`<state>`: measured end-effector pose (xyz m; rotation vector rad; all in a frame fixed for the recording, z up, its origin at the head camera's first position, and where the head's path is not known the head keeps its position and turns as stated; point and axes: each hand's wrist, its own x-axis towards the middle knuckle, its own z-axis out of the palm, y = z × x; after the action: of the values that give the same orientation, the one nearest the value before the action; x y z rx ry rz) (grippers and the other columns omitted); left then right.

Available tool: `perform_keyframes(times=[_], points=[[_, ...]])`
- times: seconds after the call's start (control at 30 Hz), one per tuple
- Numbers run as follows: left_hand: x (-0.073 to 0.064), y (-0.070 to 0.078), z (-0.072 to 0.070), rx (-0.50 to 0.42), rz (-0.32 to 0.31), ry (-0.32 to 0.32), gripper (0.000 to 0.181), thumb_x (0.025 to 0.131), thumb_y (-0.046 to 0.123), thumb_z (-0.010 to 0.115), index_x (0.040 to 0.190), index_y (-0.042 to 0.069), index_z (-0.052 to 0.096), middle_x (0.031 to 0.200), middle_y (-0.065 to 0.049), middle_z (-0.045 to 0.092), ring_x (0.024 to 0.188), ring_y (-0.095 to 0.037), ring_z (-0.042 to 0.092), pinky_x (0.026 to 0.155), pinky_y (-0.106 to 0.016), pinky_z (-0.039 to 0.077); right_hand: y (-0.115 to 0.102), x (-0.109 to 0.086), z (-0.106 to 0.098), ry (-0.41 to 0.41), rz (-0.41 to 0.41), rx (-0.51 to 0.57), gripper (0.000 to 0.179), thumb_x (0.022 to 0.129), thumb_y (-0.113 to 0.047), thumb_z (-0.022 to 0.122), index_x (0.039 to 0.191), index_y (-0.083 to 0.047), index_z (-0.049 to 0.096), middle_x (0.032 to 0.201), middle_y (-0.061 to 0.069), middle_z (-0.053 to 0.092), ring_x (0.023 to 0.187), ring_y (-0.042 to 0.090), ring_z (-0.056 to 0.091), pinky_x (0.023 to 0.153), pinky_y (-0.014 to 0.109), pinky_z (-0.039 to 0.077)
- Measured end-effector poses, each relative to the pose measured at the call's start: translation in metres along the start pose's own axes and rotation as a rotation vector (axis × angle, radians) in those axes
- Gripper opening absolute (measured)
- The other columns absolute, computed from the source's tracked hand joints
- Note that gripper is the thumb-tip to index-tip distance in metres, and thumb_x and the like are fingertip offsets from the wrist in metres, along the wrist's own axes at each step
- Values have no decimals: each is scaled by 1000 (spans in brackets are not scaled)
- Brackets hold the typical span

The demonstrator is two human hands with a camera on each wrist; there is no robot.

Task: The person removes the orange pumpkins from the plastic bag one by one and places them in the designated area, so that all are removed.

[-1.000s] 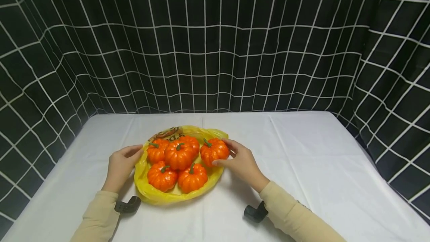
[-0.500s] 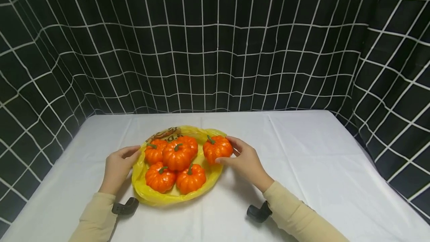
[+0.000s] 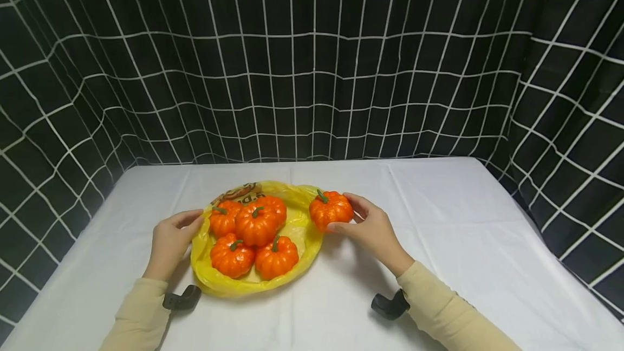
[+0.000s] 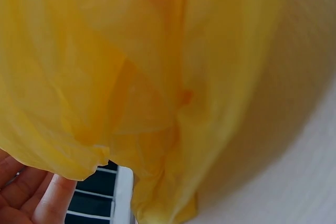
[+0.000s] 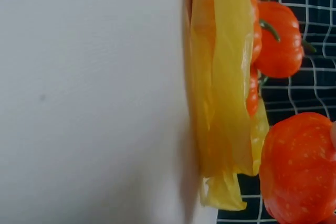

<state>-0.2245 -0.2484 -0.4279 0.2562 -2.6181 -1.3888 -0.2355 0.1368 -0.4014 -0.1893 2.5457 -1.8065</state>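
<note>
In the head view my right hand (image 3: 372,231) grips a small orange pumpkin (image 3: 331,210) with a green stem, thumb at the front and fingers behind. This pumpkin is held up at the right rim of a yellow plastic bag (image 3: 229,287); the right wrist view shows the gripped pumpkin (image 5: 299,169) higher than the rim. Several more pumpkins (image 3: 255,225) lie inside the bag, one resting on top of the others. At the left rim, my left hand (image 3: 171,240) pinches the bag's edge. Yellow plastic (image 4: 131,77) fills most of the left wrist view and partly hides the fingers.
A white cloth (image 3: 468,242) covers the table under the bag. Black curtains (image 3: 312,64) with a white grid stand along the back and both sides. Dark wrist devices (image 3: 390,305) sit below each forearm.
My right hand has lifted the pumpkin and carried it to the right, from inside the bag to its right rim. The left hand stays at the left rim.
</note>
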Motion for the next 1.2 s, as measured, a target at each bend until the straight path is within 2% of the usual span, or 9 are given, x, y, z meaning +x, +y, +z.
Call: perform_keyframes(times=[0.6,0.8,1.2], points=[[3,-3,2,4,0,10,37,98,27,61,127,4,67,129,-20,67,124,-33,59,71,-6,46,18,-3,-18,30,69,-33,78,80,-22,83,145,0,46,148,20,50,139,32,49,111,39,44],[2,-4,3,1,-9,9,37,98,27,60,127,4,66,129,-20,67,123,-33,60,70,-7,48,21,-5,-26,37,105,-4,78,82,-21,81,147,0,44,151,20,48,140,31,47,112,37,42],[4,-4,3,9,-13,15,38,98,27,60,128,5,66,130,-19,66,125,-33,59,73,-7,48,28,-1,-37,52,154,-80,76,84,-27,78,146,0,44,149,25,48,140,42,44,117,49,38]])
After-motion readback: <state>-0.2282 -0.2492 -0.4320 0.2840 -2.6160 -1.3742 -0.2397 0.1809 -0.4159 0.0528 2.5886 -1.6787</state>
